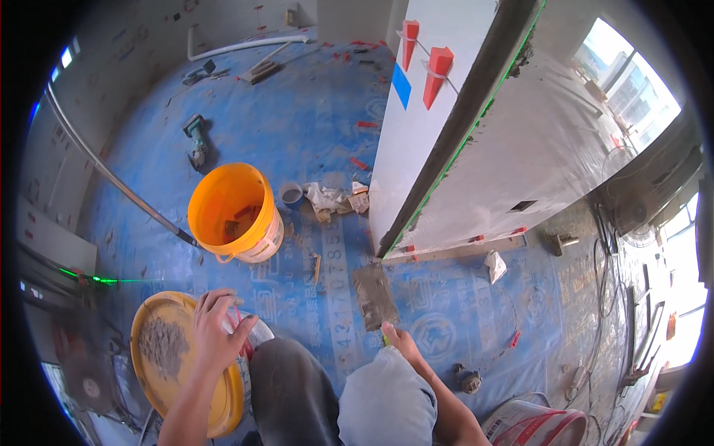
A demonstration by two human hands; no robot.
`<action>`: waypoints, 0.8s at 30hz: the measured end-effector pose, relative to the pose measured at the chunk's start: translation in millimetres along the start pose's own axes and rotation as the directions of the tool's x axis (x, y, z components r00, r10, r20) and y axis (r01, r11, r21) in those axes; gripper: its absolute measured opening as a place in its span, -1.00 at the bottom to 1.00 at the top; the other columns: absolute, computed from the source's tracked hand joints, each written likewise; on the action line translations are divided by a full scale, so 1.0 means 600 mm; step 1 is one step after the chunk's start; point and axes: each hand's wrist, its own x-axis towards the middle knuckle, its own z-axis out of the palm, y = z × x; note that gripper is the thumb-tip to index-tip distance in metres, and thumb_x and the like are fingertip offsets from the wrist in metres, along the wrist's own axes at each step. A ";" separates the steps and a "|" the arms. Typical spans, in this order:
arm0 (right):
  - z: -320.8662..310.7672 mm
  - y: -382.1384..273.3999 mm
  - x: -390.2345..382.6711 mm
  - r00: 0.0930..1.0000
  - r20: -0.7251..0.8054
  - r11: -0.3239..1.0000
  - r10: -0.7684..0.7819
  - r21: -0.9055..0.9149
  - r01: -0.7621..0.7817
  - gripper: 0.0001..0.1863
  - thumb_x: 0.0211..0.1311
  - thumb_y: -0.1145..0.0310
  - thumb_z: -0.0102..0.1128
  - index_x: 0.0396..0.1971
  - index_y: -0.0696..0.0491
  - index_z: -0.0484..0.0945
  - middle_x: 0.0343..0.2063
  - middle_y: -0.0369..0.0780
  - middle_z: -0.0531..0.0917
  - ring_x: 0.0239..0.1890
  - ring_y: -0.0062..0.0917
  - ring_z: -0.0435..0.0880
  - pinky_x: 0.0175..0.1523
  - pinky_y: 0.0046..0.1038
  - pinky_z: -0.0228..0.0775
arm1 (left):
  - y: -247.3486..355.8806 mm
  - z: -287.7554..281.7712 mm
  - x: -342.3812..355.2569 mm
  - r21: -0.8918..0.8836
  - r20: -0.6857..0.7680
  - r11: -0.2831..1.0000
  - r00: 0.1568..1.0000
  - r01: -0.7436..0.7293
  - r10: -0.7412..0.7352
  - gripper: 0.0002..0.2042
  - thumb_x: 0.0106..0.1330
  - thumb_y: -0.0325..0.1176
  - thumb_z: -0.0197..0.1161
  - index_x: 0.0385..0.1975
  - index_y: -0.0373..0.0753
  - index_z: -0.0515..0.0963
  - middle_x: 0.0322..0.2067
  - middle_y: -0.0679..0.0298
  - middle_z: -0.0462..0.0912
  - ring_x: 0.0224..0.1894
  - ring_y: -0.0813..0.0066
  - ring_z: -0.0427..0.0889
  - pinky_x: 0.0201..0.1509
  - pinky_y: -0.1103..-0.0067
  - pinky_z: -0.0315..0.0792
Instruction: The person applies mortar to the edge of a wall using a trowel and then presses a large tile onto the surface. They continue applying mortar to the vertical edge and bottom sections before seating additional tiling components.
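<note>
My right hand [401,342] is closed around the green handle of a trowel [375,297]. Its flat rectangular blade is coated with grey mortar and points away from me, low over the blue floor sheet. At the left, my left hand [217,327] is bent beside a round yellow lid [149,372] with a patch of grey mortar on it. Something thin and reddish shows between its thumb and curled fingers; I cannot make out what it is. A pale bucket [260,332] is partly hidden behind that hand and my knee.
An orange bucket [242,223] with red pieces inside stands ahead on the left, near a green power tool [195,141]. A white wall [476,171] with a green laser line along its edge rises ahead right. Cables [599,297] and a white bucket [532,424] lie right.
</note>
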 end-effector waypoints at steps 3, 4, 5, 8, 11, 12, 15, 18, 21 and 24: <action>-0.003 -0.029 -0.011 0.999 -0.043 0.999 0.000 -0.055 -0.003 -0.29 0.34 -0.21 -0.04 -0.15 0.29 0.56 -0.31 -0.07 0.65 -0.19 -0.47 0.54 0.02 -0.38 0.34 | 0.000 0.001 0.004 -0.018 -0.008 1.000 1.000 -0.003 0.003 -0.66 -0.02 -0.26 0.45 -0.28 -0.29 0.57 -0.12 0.14 0.58 -0.02 0.09 0.50 0.07 0.32 0.38; -0.007 -0.039 -0.023 0.998 -0.043 0.989 -0.036 -0.143 0.030 -0.33 0.32 -0.19 -0.01 -0.21 0.26 0.57 -0.33 -0.03 0.65 -0.21 -0.37 0.59 -0.01 -0.33 0.38 | -0.002 0.001 0.003 -0.022 -0.012 1.000 1.000 -0.002 0.001 -0.66 -0.02 -0.26 0.45 -0.28 -0.29 0.57 -0.12 0.14 0.58 -0.02 0.09 0.50 0.07 0.32 0.38; -0.012 -0.047 -0.031 0.997 -0.040 0.971 -0.072 -0.230 0.061 -0.36 0.30 -0.18 0.03 -0.27 0.23 0.57 -0.35 0.02 0.66 -0.24 -0.27 0.63 -0.05 -0.28 0.42 | -0.005 0.000 0.001 -0.004 0.004 1.000 1.000 -0.013 0.013 -0.66 -0.02 -0.26 0.45 -0.29 -0.30 0.57 -0.12 0.15 0.58 -0.02 0.10 0.50 0.07 0.32 0.38; -0.024 -0.010 -0.072 0.902 -0.243 0.780 -0.357 -0.608 0.144 -0.46 0.23 -0.12 0.14 -0.36 0.16 0.53 -0.40 0.07 0.64 -0.27 -0.03 0.64 -0.14 -0.16 0.46 | -0.010 0.003 -0.002 -0.006 -0.011 1.000 1.000 -0.030 0.030 -0.66 -0.02 -0.26 0.46 -0.30 -0.30 0.57 -0.11 0.16 0.58 -0.01 0.10 0.49 0.07 0.33 0.38; -0.087 0.042 -0.068 0.784 -0.289 0.710 -0.549 -0.656 0.256 -0.61 0.12 0.03 0.25 -0.34 0.09 0.50 -0.43 0.02 0.65 -0.30 0.03 0.62 -0.20 -0.09 0.46 | -0.009 0.006 -0.004 -0.029 -0.037 0.999 0.999 -0.026 0.024 -0.66 -0.01 -0.25 0.46 -0.31 -0.31 0.57 -0.11 0.16 0.58 0.00 0.10 0.49 0.07 0.32 0.38; -0.109 0.057 -0.064 0.782 -0.296 0.727 -0.548 -0.631 0.270 -0.66 0.08 0.11 0.27 -0.31 0.08 0.52 -0.44 0.00 0.65 -0.30 0.03 0.62 -0.19 -0.11 0.45 | -0.009 0.007 -0.004 -0.039 -0.044 0.999 0.998 -0.035 0.033 -0.67 -0.01 -0.25 0.46 -0.32 -0.30 0.57 -0.11 0.16 0.58 0.00 0.10 0.49 0.07 0.32 0.38; -0.149 0.014 -0.072 0.768 -0.362 0.652 -0.528 -0.753 0.093 -0.72 0.00 0.21 0.20 -0.36 0.09 0.51 -0.41 0.01 0.65 -0.32 0.00 0.63 -0.23 -0.05 0.44 | -0.014 0.003 -0.012 -0.047 -0.051 0.998 0.998 -0.034 0.032 -0.69 -0.01 -0.30 0.44 -0.29 -0.27 0.57 -0.12 0.14 0.57 -0.02 0.09 0.49 0.08 0.32 0.37; -0.189 -0.055 -0.070 0.825 -0.327 0.506 -0.460 -0.861 -0.059 -0.71 -0.03 0.22 0.21 -0.34 0.08 0.53 -0.37 -0.05 0.65 -0.29 -0.05 0.63 -0.21 -0.09 0.44 | -0.019 -0.003 -0.014 -0.062 -0.057 0.998 0.998 -0.022 0.019 -0.69 -0.01 -0.30 0.43 -0.30 -0.27 0.57 -0.12 0.14 0.57 -0.02 0.10 0.49 0.08 0.32 0.37; -0.201 -0.075 -0.062 0.706 -0.237 0.320 -0.668 -0.947 -0.015 -0.69 -0.04 0.22 0.23 -0.29 0.05 0.56 -0.35 -0.11 0.64 -0.25 -0.14 0.62 -0.17 -0.15 0.43 | -0.027 -0.008 -0.017 -0.079 -0.062 0.997 0.998 -0.027 0.022 -0.71 0.00 -0.30 0.43 -0.30 -0.27 0.57 -0.12 0.13 0.57 -0.02 0.10 0.49 0.08 0.32 0.37; -0.209 -0.071 -0.093 0.607 -0.241 0.266 -0.757 -0.963 -0.050 -0.68 -0.05 0.24 0.25 -0.25 0.04 0.58 -0.30 -0.14 0.61 -0.22 -0.21 0.61 -0.13 -0.18 0.42 | -0.024 -0.001 -0.004 -0.122 -0.055 0.991 0.997 -0.054 0.048 -0.71 -0.01 -0.31 0.43 -0.30 -0.28 0.57 -0.10 0.13 0.56 -0.01 0.07 0.49 0.09 0.31 0.37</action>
